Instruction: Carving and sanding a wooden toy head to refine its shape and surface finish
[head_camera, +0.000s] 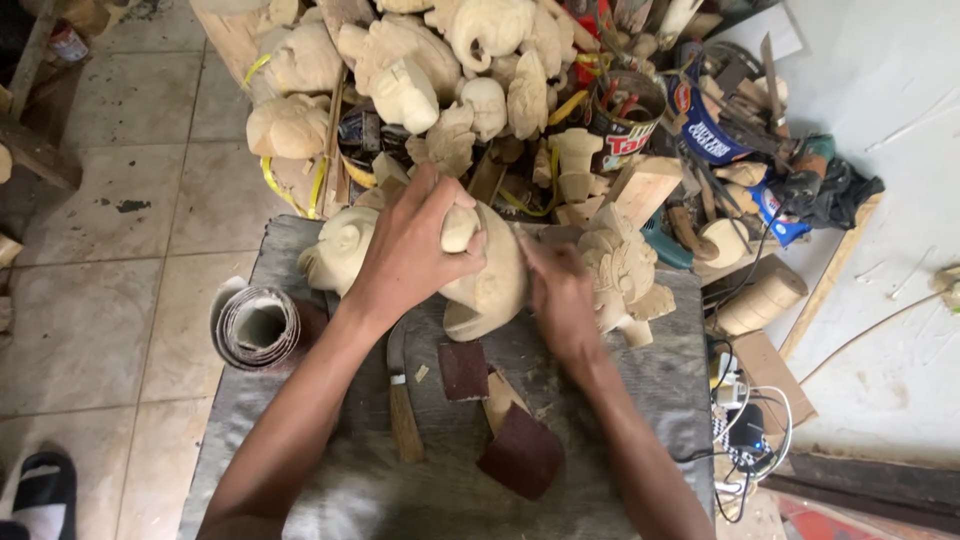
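A woodcarving workshop, it seems: a heap of pale unfinished carvings (420, 70) crowds the tiled floor (120, 230), with a sandpaper roll (258, 328), tools (403, 400) and tins (625, 115).

round tin can (625, 115), red-black-white label, behind the carvings | blue bag (705, 130) with white print, right of the can | small blue packet (778, 215), far right
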